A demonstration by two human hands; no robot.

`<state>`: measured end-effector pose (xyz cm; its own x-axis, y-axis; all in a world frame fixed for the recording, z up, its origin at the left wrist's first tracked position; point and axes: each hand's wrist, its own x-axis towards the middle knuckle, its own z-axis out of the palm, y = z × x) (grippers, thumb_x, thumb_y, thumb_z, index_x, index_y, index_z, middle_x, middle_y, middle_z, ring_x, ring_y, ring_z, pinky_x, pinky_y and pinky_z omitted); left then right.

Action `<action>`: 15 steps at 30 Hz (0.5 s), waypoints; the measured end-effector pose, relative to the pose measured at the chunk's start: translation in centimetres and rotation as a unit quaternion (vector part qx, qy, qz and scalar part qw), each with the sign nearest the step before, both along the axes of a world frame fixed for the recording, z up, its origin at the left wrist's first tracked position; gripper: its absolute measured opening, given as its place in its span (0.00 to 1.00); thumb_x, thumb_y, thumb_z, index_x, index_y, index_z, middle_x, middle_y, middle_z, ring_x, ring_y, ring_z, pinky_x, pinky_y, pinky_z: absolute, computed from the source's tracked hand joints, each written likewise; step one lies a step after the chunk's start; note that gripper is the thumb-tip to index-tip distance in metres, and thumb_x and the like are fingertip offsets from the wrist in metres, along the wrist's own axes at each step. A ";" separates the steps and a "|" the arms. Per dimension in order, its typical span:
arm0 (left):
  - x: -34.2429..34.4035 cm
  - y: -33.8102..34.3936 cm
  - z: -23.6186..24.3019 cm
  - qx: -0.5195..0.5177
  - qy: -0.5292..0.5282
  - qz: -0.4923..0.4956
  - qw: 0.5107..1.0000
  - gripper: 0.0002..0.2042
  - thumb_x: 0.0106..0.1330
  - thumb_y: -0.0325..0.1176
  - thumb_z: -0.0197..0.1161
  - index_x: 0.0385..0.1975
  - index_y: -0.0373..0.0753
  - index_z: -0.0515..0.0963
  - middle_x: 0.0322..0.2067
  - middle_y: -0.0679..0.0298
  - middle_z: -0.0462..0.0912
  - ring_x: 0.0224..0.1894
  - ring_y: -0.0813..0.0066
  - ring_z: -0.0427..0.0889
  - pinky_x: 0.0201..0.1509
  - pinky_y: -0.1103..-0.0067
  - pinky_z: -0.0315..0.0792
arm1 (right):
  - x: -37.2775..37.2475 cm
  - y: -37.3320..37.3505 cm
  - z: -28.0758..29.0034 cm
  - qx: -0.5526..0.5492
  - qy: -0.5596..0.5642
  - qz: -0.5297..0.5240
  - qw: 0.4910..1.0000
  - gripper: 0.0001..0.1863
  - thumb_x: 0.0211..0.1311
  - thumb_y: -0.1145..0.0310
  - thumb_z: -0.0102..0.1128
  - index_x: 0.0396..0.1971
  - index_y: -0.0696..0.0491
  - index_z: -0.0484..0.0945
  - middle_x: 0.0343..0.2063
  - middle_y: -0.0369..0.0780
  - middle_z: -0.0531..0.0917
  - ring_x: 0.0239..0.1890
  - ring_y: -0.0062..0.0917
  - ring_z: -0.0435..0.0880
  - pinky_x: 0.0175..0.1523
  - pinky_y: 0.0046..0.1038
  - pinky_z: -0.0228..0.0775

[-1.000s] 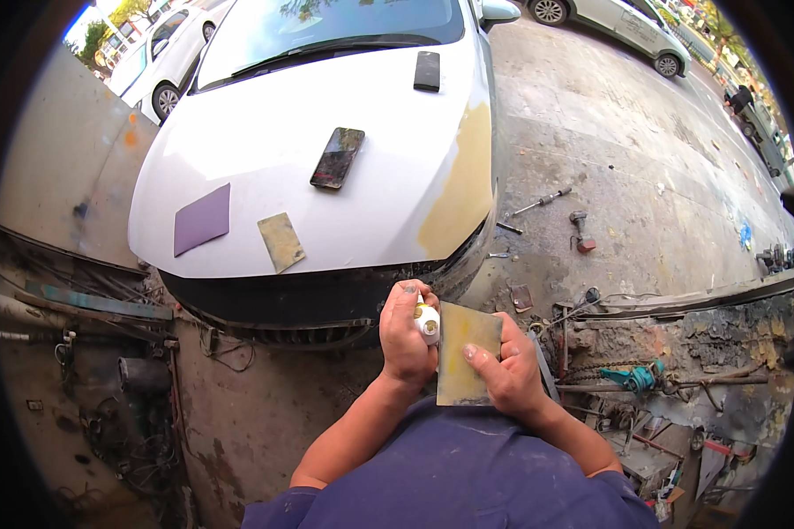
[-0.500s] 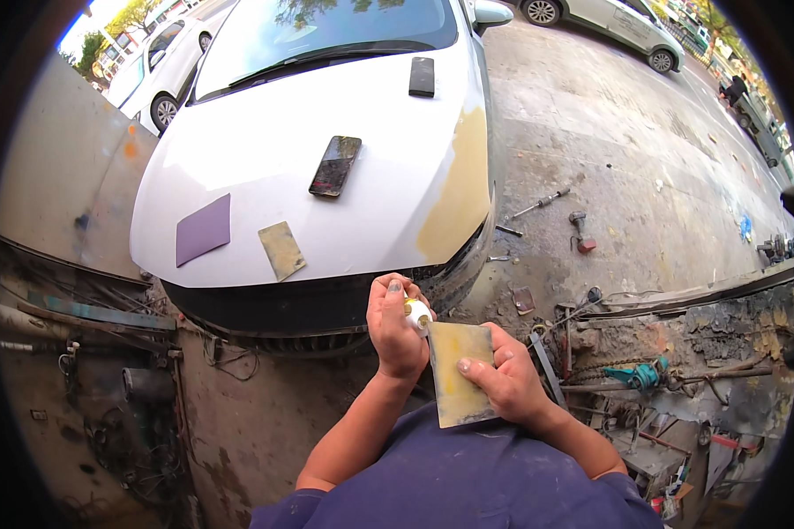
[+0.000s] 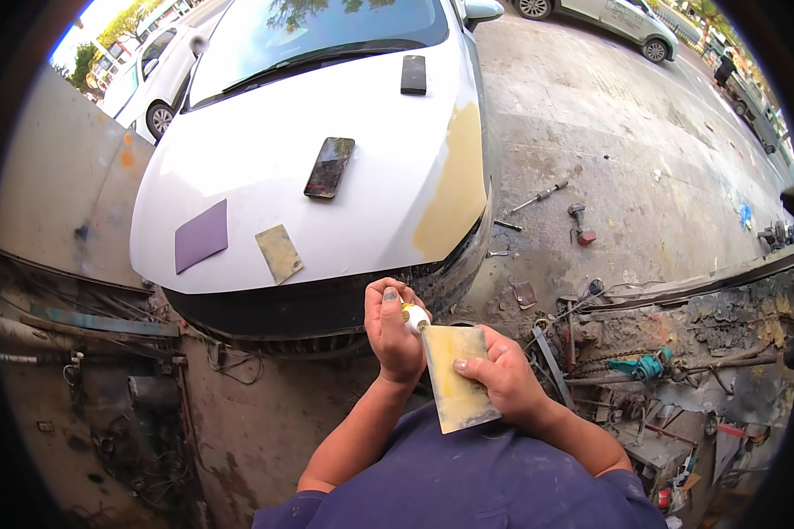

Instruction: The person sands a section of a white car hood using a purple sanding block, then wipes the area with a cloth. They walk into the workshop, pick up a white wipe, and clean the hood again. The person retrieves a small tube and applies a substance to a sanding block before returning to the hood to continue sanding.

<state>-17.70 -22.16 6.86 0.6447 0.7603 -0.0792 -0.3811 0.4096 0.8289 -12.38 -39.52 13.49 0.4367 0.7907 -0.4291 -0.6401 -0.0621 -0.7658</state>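
My left hand [image 3: 394, 331] is closed around a small white tube [image 3: 415, 317] with yellow on it; most of the tube is hidden by the fingers. Its end meets the upper left corner of a flat, yellowish putty spreader [image 3: 457, 383] with grey smears. My right hand [image 3: 505, 375] grips that spreader by its right edge, thumb on the face. Beyond both hands lies the white car hood [image 3: 265, 167], with a tan filler patch [image 3: 454, 176] on its right side. A second stained spreader [image 3: 280, 254] rests near the hood's front edge, beside a purple sheet [image 3: 201, 235].
A phone [image 3: 330, 167] lies mid-hood, and a dark block [image 3: 413, 75] sits near the windshield. On the ground to the right are a cordless power tool [image 3: 580, 224] and a ratchet-like tool [image 3: 538, 198]. Metal scrap and a teal chain hoist [image 3: 641, 366] clutter the lower right.
The view has shifted slightly. Both hands keep their grips, with the tube still at the spreader's corner; the spreader sits a little further left and lower in the picture.
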 end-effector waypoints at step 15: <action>0.2 -0.2 0.2 -0.122 -0.025 -0.023 0.992 0.10 0.85 0.42 0.56 0.47 0.41 0.73 0.33 0.66 0.76 0.33 0.73 0.79 0.34 0.72 0.77 | 0.4 -0.4 -0.9 0.047 0.064 -0.047 0.996 0.22 0.76 0.72 0.63 0.66 0.60 0.75 0.51 0.42 0.89 0.47 0.22 0.91 0.54 0.27 0.86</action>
